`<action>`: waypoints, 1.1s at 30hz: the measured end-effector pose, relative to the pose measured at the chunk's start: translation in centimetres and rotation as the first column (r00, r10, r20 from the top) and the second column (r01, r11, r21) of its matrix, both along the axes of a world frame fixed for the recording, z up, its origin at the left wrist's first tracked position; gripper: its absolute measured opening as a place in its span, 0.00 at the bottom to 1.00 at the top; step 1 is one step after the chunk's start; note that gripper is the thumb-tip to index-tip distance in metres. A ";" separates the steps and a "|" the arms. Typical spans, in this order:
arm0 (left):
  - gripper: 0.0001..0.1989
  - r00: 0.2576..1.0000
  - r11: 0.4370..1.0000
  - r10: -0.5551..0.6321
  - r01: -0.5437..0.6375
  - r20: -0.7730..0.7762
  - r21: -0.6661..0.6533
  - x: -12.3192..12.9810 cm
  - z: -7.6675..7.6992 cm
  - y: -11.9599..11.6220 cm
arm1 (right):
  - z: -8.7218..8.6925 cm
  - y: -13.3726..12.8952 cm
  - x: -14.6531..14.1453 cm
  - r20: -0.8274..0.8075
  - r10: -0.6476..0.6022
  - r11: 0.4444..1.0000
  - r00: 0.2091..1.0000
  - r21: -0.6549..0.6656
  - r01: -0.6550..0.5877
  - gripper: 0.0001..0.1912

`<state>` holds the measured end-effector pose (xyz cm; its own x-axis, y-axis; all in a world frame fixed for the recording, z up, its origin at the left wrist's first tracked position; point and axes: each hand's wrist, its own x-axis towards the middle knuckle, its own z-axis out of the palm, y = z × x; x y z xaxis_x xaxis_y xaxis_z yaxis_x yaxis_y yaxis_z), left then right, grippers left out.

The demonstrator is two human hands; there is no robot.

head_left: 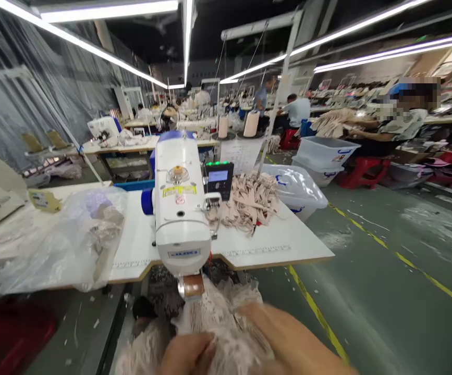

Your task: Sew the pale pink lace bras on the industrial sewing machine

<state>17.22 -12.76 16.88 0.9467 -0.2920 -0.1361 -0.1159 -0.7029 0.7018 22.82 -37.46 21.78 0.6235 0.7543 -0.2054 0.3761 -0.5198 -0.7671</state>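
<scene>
A bunched piece of sheer beige lace fabric (214, 317) hangs below the head of a white sewing machine (181, 208). Its upper end reaches up beside the needle area, where a brown and metal part (192, 286) sits. My left hand (188, 354) pinches the lace at the bottom of the view, fingers closed. Over the right side of the cloth, my right hand (268, 323) grips a fold; it is blurred, and its fingertips are partly lost in the fabric. More pale cloth (143, 349) lies to the left of my left hand.
Beige fabric strips (249, 203) are heaped on the white table (265, 250), beside a control panel (218, 179). Plastic bags (65, 234) lie at left. Clear bins (323, 153) stand at right, near red stools (366, 172). Other people sit at machines beyond.
</scene>
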 end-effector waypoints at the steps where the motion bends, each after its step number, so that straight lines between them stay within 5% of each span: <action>1: 0.21 0.996 0.995 -0.090 0.089 0.025 0.032 -0.2 0.2 -1.0 | -0.8 0.4 0.5 -0.014 -0.010 1.000 1.000 0.009 0.010 0.31; 4: 0.20 0.985 0.979 -0.131 0.110 0.113 0.172 0.2 1.2 -1.7 | -3.8 2.2 1.4 -0.091 -0.003 0.988 0.996 0.152 0.017 0.24; 7: 0.23 0.996 0.968 0.049 -0.065 0.073 0.241 1.9 2.0 0.1 | -5.9 4.3 2.2 -0.187 -0.147 0.942 0.971 0.272 0.195 0.19; 12: 0.16 0.949 0.950 0.301 -0.307 -0.093 -0.053 5.1 3.5 3.7 | -5.4 7.1 5.4 -0.155 -0.291 0.902 0.944 0.286 0.325 0.19; 16: 0.18 0.903 0.903 0.430 -0.430 -0.005 0.014 6.7 3.7 4.5 | -4.5 8.0 8.1 -0.157 -0.271 0.906 0.950 0.292 0.307 0.19; 25: 0.11 0.903 0.920 0.374 -0.390 0.213 0.040 8.2 2.4 5.0 | -5.5 7.7 9.8 -0.183 -0.263 0.884 0.947 0.346 0.313 0.13; 30: 0.12 0.907 0.917 0.370 -0.392 0.200 0.080 8.4 2.3 5.2 | -6.3 7.6 10.4 -0.210 -0.289 0.870 0.934 0.349 0.347 0.19; 33: 0.10 0.904 0.917 0.372 -0.393 0.209 0.066 8.3 2.4 5.1 | -8.2 7.7 9.3 -0.268 -0.364 0.809 0.892 0.383 0.445 0.32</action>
